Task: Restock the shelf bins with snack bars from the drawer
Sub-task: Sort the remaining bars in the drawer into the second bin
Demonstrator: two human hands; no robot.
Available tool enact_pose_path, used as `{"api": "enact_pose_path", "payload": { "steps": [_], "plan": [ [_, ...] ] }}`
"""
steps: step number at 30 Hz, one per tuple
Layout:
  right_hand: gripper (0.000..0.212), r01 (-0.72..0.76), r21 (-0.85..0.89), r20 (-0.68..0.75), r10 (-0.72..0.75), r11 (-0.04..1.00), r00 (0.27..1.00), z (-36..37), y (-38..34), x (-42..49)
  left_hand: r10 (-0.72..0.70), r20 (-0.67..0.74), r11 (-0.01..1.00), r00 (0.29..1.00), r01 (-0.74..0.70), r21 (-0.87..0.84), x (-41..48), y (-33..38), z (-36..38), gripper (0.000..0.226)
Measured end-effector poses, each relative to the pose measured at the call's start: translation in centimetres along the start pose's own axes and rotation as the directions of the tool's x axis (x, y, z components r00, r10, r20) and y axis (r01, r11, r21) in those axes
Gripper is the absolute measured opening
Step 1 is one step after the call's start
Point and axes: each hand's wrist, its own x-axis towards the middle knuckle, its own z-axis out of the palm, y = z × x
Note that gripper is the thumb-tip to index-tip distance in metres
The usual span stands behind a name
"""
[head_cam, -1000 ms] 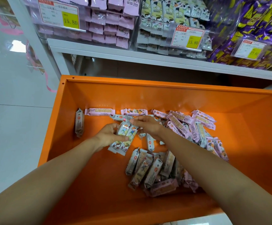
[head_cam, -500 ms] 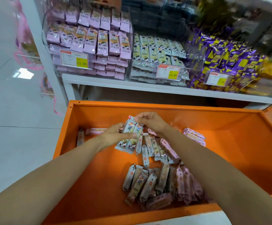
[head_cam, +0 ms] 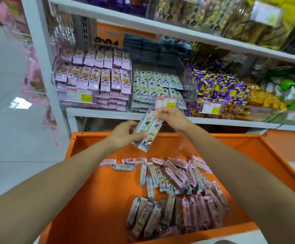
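Within the last second the small bundle of pale snack bars (head_cam: 149, 131) has risen out of the orange drawer (head_cam: 97, 199). It now hangs above the drawer's back edge, just below the front of the clear bin (head_cam: 158, 85) stocked with matching pale wrappers. The left hand (head_cam: 123, 136) curls its fingers round the bundle's lower end, thumb across the front, and the right hand (head_cam: 171, 118) pinches the top end. Gathering looks finished and the carry to the shelf is under way. Many loose bars (head_cam: 176, 189), pale and pink, lie on the drawer floor, so more trips seem likely.
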Motion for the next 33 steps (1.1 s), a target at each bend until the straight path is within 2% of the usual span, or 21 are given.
{"api": "enact_pose_path", "payload": {
  "steps": [2, 3, 5, 8, 10, 13, 15, 22, 29, 33],
  "plan": [
    [0.013, 0.036, -0.011, -0.027, -0.036, 0.999, 0.999, -2.1, -2.2, 0.7, 0.198, -0.18, 0.959, 0.963, -0.153, 0.238, 0.6, 1.8, -1.1, 0.044],
    [0.013, 0.055, -0.014, -0.048, -0.055, 0.998, 0.997, -3.3, -3.3, 1.1, 0.335, -0.233, 0.899, 0.913, -0.236, 0.369, 0.9, 2.6, -1.7, 0.04],
    [0.016, 0.105, -0.04, -0.106, -0.109, 0.994, 0.988, -5.6, -5.3, 1.9, 0.55, -0.246, 0.755, 0.798, -0.349, 0.555, 1.7, 4.1, -2.8, 0.039],
    [0.009, 0.142, -0.093, -0.191, -0.157, 0.986, 0.969, -9.0, -7.3, 3.9, 0.668, -0.179, 0.603, 0.723, -0.384, 0.699, 3.5, 5.8, -4.3, 0.043],
    [0.009, 0.146, -0.118, -0.222, -0.169, 0.982, 0.96, -10.9, -8.0, 5.1, 0.676, -0.125, 0.502, 0.726, -0.33, 0.8, 5.0, 6.0, -4.8, 0.043],
    [0.012, 0.145, -0.194, -0.273, -0.196, 0.97, 0.942, -13.1, -8.7, 6.7, 0.558, -0.066, 0.422, 0.827, -0.214, 0.881, 6.9, 5.4, -5.3, 0.055],
    [0.01, 0.138, -0.244, -0.281, -0.206, 0.96, 0.937, -14.2, -9.1, 7.6, 0.527, -0.055, 0.387, 0.848, -0.182, 0.904, 7.8, 4.3, -5.2, 0.064],
    [0.011, 0.138, -0.399, -0.219, -0.24, 0.907, 0.946, -15.1, -8.9, 11.4, 0.606, -0.094, 0.319, 0.79, -0.133, 0.938, 8.7, 2.5, -4.2, 0.068],
    [0.009, 0.069, -0.503, -0.113, -0.145, 0.862, 0.983, -12.2, -6.4, 13.7, 0.651, -0.123, 0.297, 0.749, -0.102, 0.949, 9.2, 1.9, -3.8, 0.068],
    [0.009, 0.039, -0.541, -0.172, -0.156, 0.84, 0.973, -10.9, -4.7, 14.3, 0.676, -0.135, 0.314, 0.724, -0.118, 0.942, 9.3, 1.9, -3.7, 0.067]
  ]
}}
